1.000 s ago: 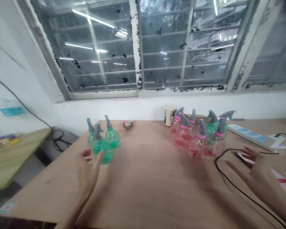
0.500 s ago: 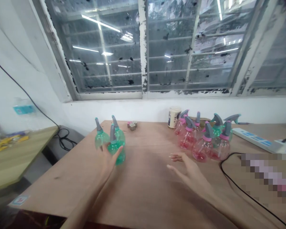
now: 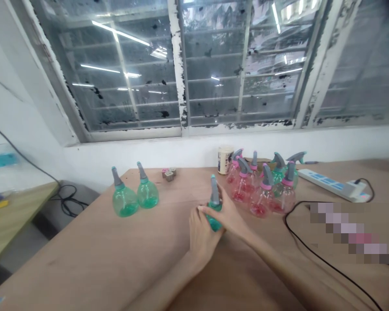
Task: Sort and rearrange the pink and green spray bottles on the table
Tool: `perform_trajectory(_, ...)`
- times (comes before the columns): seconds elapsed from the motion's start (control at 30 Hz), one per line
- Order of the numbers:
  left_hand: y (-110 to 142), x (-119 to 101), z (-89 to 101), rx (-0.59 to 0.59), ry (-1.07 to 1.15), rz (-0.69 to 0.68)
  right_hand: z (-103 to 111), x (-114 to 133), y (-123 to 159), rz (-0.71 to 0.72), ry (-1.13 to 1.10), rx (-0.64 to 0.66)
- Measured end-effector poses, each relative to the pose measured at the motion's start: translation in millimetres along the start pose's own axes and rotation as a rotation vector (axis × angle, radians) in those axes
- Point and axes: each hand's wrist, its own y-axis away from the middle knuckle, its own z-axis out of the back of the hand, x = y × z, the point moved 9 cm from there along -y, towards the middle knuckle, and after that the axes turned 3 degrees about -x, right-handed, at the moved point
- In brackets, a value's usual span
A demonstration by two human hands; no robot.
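A green spray bottle (image 3: 215, 216) with a grey spray head stands upright in front of me, between my two hands. My left hand (image 3: 201, 231) is wrapped round its body from the left and front. At its right side my right hand (image 3: 228, 211) grips it near the neck, the thumb reaching across the front. Much of the bottle's body is hidden by the fingers. Two more green spray bottles stand apart at the left, one (image 3: 125, 201) nearer and one (image 3: 148, 193) slightly farther back.
Several pink spray bottles (image 3: 258, 201) cluster at the right, with green ones (image 3: 278, 175) behind. A paper cup (image 3: 224, 160) and small blocks (image 3: 169, 174) stand near the wall. A power strip (image 3: 330, 185) and black cable (image 3: 306, 239) lie at the right of the table (image 3: 116, 263).
My left hand has carried one green spray bottle from the left group to the middle. My right hand, open before, has come in and closed on it. The view has shifted right.
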Motion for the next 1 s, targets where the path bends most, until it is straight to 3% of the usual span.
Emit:
perform_trajectory(0.13, 3.9, -16.1, -28.7, 0.053, 0.02, -0.051, 30.6, -17.2, -10.7, -0.034, 0.012, -0.091)
perform_trajectory(0.37, 5.4, -19.2, -45.8, 0.173, 0.179, -0.165, 42.5, -45.9, -25.0, -0.053, -0.108, 0.054)
perform_trajectory(0.53, 6.6, -14.6, -44.3, 0.214, 0.178, -0.224, 43.9, -39.1, -27.7, 0.03, -0.098, 0.042)
perform_trajectory(0.7, 0.1, -12.1, -35.5, 0.174, 0.252, -0.231, 36.8, -32.6, -28.1, 0.026, -0.072, -0.001)
perform_trajectory(0.83, -8.6, -5.9, -30.4, 0.108, 0.341, -0.152, 29.1, -29.5, -24.6, 0.013, -0.064, -0.042)
perform_trajectory(1.0, -25.3, -3.8, -23.8, 0.059, 0.427, -0.064, 20.2, -30.2, -10.6, 0.054, -0.149, 0.006)
